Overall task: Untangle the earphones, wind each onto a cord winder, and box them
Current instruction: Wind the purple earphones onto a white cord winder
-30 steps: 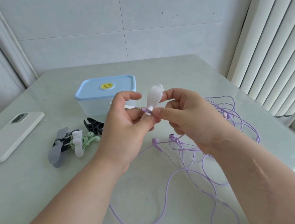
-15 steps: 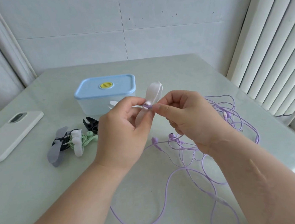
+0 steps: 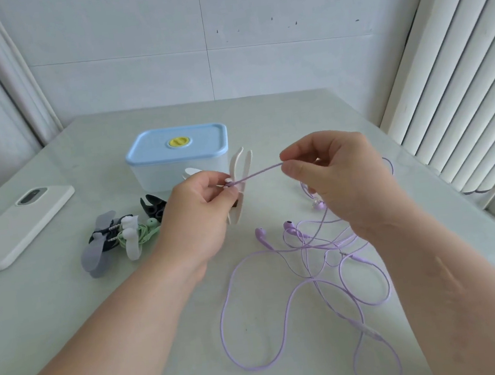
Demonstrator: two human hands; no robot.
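My left hand [image 3: 201,205] pinches the cream cord winder [image 3: 240,166] at its waist. My fingers cover the plug end, so I can't tell how it sits. My right hand [image 3: 342,182] pinches the purple cord [image 3: 257,174] between thumb and forefinger, and beyond that the cord disappears behind my palm. The rest of the purple earphones [image 3: 260,233] sprawl loose on the tabletop [image 3: 262,117] toward its right edge, with the near loops cut off. Another pale winder [image 3: 190,172] peeks out beside the blue-lidded box [image 3: 177,146]. Half a second ago both hands met at the winder; now my right has drawn away and the cord is taut between them.
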